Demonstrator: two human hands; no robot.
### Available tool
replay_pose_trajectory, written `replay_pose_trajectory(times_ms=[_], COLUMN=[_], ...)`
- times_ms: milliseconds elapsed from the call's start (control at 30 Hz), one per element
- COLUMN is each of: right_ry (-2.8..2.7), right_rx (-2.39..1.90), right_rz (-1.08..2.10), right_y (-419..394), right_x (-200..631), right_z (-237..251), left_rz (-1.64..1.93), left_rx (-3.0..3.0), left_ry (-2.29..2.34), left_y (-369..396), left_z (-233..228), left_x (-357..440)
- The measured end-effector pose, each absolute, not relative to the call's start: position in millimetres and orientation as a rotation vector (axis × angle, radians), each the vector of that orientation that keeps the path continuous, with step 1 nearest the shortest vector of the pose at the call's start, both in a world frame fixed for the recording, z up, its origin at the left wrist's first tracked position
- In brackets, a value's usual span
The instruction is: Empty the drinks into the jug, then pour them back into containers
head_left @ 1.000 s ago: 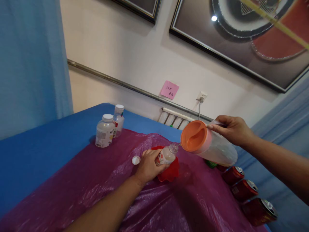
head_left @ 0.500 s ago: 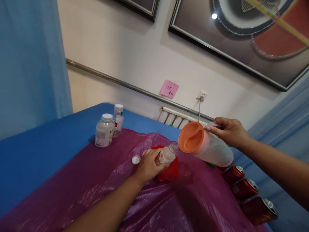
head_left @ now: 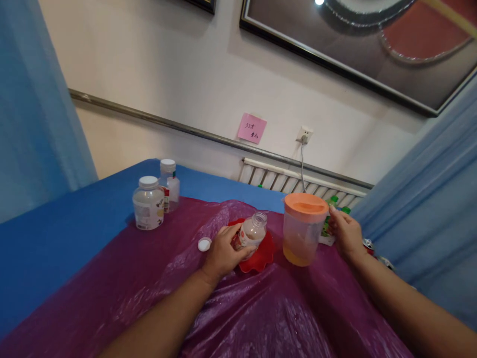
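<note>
Surface (head_left: 67, 233) comes first, big and blue, with a shiny purple plastic sheet (head_left: 231, 308) spread over most of it. I see my pitcher (head_left: 302, 229) standing upright on the sheet. It is clear, with an orange lid and a little orange drink at the bottom. My right hand (head_left: 345, 234) is on its far side, and its grip looks wrapped on the handle, but the pitcher hides most of that. Just left of the pitcher sits a red dish (head_left: 261, 253). My left hand (head_left: 223, 251) has its grip clamped on a small bottle (head_left: 250, 232), which is open on top, leans a bit, and sits over the dish. Two capped jars (head_left: 149, 210) stand well apart, at the back left. A tiny white cap (head_left: 204, 244) lies on the sheet just beside my left hand.
</note>
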State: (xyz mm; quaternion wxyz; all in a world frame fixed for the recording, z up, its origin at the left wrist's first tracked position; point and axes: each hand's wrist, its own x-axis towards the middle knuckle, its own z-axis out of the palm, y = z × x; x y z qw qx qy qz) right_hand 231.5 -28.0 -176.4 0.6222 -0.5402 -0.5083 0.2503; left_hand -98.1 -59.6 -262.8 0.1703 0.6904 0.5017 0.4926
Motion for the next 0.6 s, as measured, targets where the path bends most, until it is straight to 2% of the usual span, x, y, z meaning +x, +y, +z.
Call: replay_pose_trajectory(times_ms=[200,467,600], right_ry=[-1.015,-0.984,-0.877], right_rx=[-1.234,-1.292,-1.333], right_rz=[0.567,0.488,0.302], right_y=[-39.8,-56.1,-69.7], right_x=[241.4,254.7,253.4], right_z=[-220.0,-242.7,-243.5], left_rz=[1.471,1.647,1.724], left_rx=[1.924,1.840,1.781], left_ry=[1.483,1.574,1.587], left_y=[-58.2,-51.8,-51.6], left_z=[-261.6,-258.6,-255.7], left_x=[-101.2,-111.9,-116.6])
